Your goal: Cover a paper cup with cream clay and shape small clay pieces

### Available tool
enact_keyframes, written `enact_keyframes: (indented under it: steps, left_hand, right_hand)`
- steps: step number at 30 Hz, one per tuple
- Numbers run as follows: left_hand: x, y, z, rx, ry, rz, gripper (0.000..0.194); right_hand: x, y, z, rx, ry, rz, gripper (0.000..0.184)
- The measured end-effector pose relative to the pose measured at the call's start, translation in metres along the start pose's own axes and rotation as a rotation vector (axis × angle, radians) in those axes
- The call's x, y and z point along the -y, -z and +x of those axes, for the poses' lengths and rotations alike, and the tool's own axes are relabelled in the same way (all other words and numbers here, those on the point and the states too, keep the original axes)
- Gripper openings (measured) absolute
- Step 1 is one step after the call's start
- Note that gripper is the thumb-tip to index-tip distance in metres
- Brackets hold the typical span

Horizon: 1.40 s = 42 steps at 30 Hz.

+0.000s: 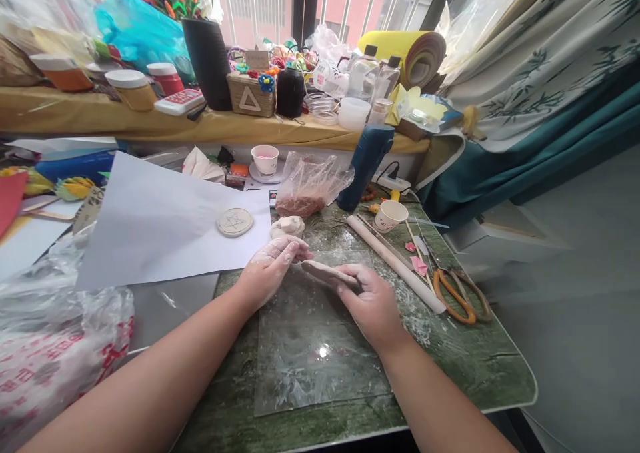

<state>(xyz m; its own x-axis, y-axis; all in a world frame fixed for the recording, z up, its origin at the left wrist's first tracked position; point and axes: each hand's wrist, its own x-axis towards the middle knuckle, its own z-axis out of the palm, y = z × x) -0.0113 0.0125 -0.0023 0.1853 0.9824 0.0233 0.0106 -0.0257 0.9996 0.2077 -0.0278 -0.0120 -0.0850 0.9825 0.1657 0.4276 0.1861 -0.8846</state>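
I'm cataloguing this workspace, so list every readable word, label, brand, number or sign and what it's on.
No word, brand or number is readable.
Star sign: round disc.
White triangle sign: woven box.
Too blurred: red print on the plastic bag; lettering on the red-and-white box.
Too small: marks on the picture's right-hand paper cup.

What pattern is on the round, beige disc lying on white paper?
A line-drawn star marks the round, beige disc; see the head view.

Over a sheet (320, 376) laid near the front edge of the table (470, 380), a slab (321, 270) is held. A rolling pin (395, 264) is placed between sheet and scissors (438, 288) near the right edge; left, a disc (235, 222) is carried by paper (165, 236).
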Motion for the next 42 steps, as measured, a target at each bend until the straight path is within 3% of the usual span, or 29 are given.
enact_keyframes:
  steps: [6,13,17,21,23,28,36,42]
  left_hand:
    - [0.003,0.004,-0.002,0.027,-0.048,0.126,0.035]
    - [-0.012,-0.002,-0.008,0.22,-0.035,0.289,0.033]
    - [-0.008,-0.008,-0.007,0.181,0.0,0.232,0.014]
    - [-0.002,-0.009,-0.006,0.149,0.0,0.108,0.015]
    - [-0.001,-0.008,-0.006,0.139,-0.013,0.092,0.015]
    - [0.001,-0.007,-0.006,0.109,0.002,0.072,0.015]
    - [0.002,-0.008,-0.005,0.109,0.042,-0.029,0.019]
    - [0.003,-0.005,-0.005,0.133,-0.01,0.188,0.013]
  right_hand:
    - [-0.004,-0.001,0.003,-0.055,-0.044,-0.015,0.017]
    - [0.0,-0.005,0.0,0.019,0.018,0.131,0.017]
    - [-0.003,-0.008,0.0,0.05,-0.047,0.235,0.036]
    - [-0.004,-0.008,0.003,0.115,-0.089,0.236,0.026]
    - [-0.005,-0.008,0.004,0.132,-0.1,0.263,0.032]
    - [-0.004,-0.009,0.005,0.116,-0.112,0.101,0.029]
    - [0.002,-0.001,0.007,0.104,0.028,-0.141,0.021]
    - [-0.002,-0.002,0.008,0.101,0.048,-0.272,0.015]
